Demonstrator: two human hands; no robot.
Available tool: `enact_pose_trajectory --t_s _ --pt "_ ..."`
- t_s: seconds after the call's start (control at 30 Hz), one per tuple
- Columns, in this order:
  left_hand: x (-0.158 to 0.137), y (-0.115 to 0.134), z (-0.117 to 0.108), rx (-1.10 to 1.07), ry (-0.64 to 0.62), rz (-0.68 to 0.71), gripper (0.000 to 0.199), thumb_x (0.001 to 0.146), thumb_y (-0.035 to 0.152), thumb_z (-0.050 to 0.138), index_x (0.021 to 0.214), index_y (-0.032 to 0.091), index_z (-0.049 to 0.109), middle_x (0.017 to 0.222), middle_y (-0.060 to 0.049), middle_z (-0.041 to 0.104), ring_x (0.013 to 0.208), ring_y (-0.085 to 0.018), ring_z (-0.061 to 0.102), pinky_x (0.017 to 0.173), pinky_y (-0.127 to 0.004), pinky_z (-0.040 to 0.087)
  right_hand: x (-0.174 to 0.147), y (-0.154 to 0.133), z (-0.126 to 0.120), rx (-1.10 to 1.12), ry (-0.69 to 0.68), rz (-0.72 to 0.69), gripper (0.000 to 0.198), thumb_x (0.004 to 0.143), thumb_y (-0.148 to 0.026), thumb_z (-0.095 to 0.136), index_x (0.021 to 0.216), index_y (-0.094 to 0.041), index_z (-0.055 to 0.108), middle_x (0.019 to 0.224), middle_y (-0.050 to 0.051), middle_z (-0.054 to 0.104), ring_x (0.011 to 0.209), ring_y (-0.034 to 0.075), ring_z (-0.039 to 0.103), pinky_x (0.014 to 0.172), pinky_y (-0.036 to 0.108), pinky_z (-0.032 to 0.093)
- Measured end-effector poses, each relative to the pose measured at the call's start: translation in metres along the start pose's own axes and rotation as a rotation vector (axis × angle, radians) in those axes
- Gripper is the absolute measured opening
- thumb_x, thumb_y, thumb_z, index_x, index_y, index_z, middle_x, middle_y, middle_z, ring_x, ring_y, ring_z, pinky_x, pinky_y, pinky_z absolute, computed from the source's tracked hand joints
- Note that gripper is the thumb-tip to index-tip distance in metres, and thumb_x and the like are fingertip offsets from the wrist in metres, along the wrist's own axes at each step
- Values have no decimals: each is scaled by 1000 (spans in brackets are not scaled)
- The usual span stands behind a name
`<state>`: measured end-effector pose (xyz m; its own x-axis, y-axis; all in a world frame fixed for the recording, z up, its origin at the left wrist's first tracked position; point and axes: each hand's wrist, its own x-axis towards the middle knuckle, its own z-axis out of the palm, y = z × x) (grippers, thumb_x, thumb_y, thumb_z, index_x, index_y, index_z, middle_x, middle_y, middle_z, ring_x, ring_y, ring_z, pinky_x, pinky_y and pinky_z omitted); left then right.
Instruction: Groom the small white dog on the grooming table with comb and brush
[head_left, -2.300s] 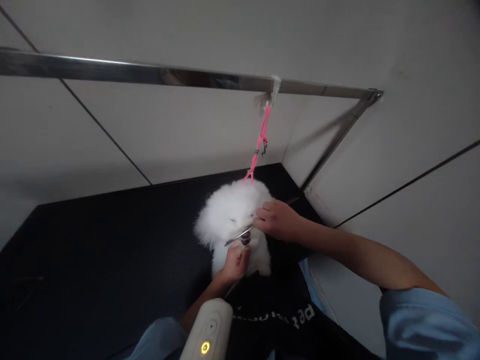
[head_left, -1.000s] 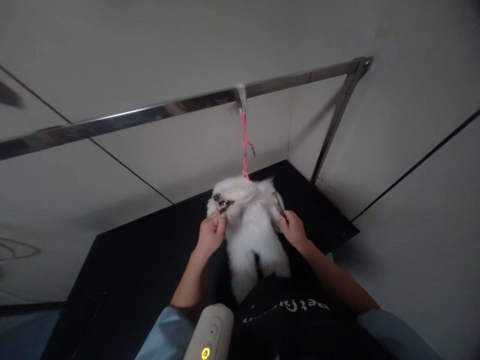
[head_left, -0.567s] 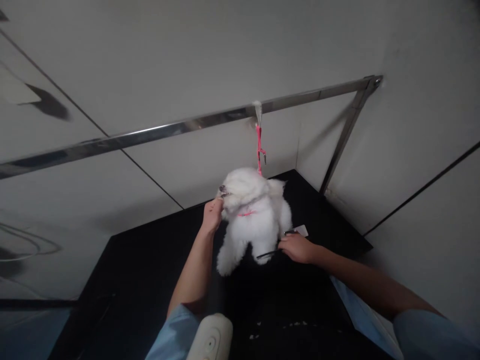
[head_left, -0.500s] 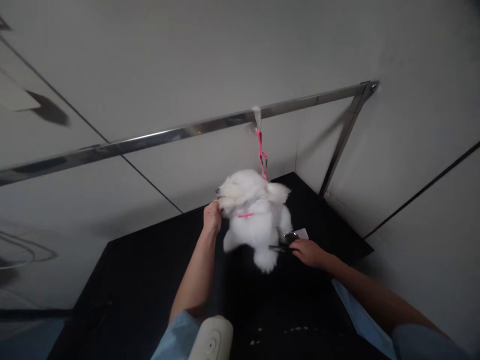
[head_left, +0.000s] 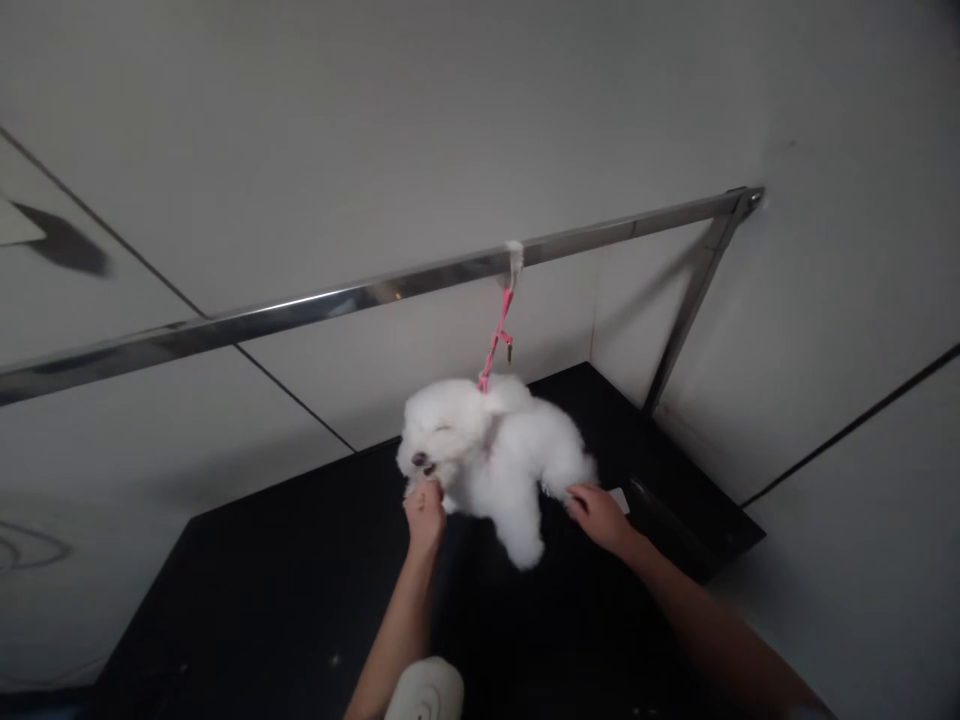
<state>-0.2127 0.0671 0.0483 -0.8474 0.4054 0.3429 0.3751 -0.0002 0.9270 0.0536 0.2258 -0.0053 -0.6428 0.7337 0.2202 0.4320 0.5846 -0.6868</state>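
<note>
A fluffy white dog (head_left: 517,460) stands on the black table (head_left: 300,570), its head turned to the left. Under its chin, my left hand (head_left: 425,512) is closed on the fur of the muzzle. My right hand (head_left: 598,512) has its fingers curled against the dog's hind leg; what they hold, if anything, is hidden. Just behind that hand shows the corner of a small pale flat object (head_left: 621,499). A pink leash (head_left: 496,342) runs from the dog's neck up to the metal bar.
The metal bar (head_left: 315,309) crosses above the table, joined to a slanted post (head_left: 686,315) at the right. Pale walls (head_left: 450,120) enclose the back and right. A cream-coloured rounded device (head_left: 426,690) juts in at the bottom, near my left forearm.
The dog's head has swung to face me more and its body has turned sideways. The dark, thin tool seen at my right hand no longer shows. The view has tilted slightly upward.
</note>
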Motion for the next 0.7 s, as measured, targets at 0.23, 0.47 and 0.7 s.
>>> enact_pose_trajectory --t_s 0.23,0.47,0.7 --pt "-101 16 -18 207 -351 285 49 92 42 37 50 20 26 47 1 33 49 -13 34 50 -27 31 131 -137 13 670 -193 -21 19 88 -27 52 78 -15 63 65 -2 65 68 15 65 64 25 51" --pt "-142 19 -43 230 -580 95 62 90 64 37 46 20 31 43 2 31 43 -11 30 44 -25 24 46 -141 2 828 -347 -252 37 87 -54 60 70 -22 62 64 0 62 65 18 61 64 32 54" --pt "-117 76 -10 143 -288 352 47 88 41 42 46 19 43 46 0 45 47 -12 44 50 -25 33 -33 -123 -38 837 -87 -318 26 89 -48 59 93 -24 69 84 5 69 90 25 66 86 42 56"
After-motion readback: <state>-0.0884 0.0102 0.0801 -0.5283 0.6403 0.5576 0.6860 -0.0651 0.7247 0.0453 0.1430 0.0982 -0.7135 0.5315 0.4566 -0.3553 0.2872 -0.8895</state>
